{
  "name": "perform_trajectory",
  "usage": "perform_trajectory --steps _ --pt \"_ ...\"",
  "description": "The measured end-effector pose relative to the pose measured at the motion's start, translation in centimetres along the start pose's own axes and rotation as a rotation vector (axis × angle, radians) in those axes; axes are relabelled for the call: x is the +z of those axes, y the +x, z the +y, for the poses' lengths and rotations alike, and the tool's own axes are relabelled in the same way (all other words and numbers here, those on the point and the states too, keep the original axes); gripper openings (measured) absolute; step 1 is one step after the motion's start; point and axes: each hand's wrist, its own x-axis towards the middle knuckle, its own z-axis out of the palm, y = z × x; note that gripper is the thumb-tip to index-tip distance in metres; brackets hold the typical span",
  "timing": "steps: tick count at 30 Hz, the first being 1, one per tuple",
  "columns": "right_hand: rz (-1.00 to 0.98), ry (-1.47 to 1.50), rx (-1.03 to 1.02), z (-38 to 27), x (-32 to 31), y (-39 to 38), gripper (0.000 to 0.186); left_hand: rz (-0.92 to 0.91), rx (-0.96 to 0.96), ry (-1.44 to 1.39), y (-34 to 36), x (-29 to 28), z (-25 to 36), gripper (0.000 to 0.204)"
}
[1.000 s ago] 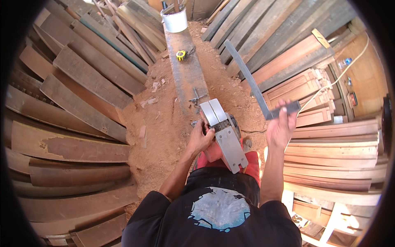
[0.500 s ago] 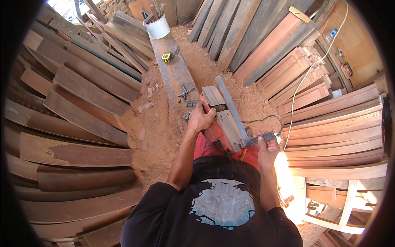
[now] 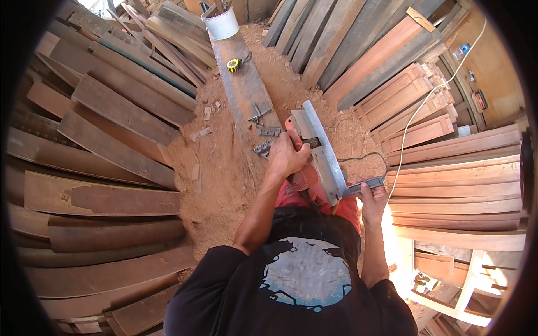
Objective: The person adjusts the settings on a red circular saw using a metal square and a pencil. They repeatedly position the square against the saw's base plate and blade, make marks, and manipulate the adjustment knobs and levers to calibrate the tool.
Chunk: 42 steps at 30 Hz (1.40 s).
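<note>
A red electric hand planer [image 3: 305, 178] rests over my lap with its grey metal sole turned up and to the right. My left hand [image 3: 290, 155] is closed around its red body. In my right hand [image 3: 374, 201] is the dark stock of a try square [image 3: 365, 186], pinched between thumb and fingers. The square's long steel blade [image 3: 330, 154] lies lengthwise along the planer's sole, covering part of it. Just left of the planer, small metal parts [image 3: 270, 132] and a T-shaped tool [image 3: 258, 113] lie by a narrow plank [image 3: 242, 92].
On the plank sit a yellow tape measure [image 3: 233, 66] and a white bucket of tools [image 3: 222, 25]. Wood shavings cover the floor [image 3: 216, 173]. Dark boards [image 3: 112, 168] line the left, pale moulded pieces [image 3: 457, 187] the right. A white cord [image 3: 412, 123] hangs at right.
The planer has tilted, its sole now facing more to the right. The square's blade has come in line with the sole. My view has shifted slightly.
</note>
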Motion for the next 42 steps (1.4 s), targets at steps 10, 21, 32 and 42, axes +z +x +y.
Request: perform_trajectory --steps 10,21,32,42 --pt "0.030 0.115 0.095 1.9 -2.1 0.3 0.018 0.011 0.071 0.028 0.2 1.2 1.1 0.037" --pt "0.064 0.143 0.032 1.7 -1.2 -0.2 0.019 -0.011 0.085 0.028 0.7 2.1 0.4 0.044" --pt "0.026 0.086 0.064 -1.0 0.9 -2.0 0.017 0.013 0.102 0.043 0.7 1.9 0.4 0.046" --pt "0.012 0.111 0.052 -0.2 0.1 -1.9 0.019 -0.015 0.085 0.068 0.8 2.3 0.4 0.050"
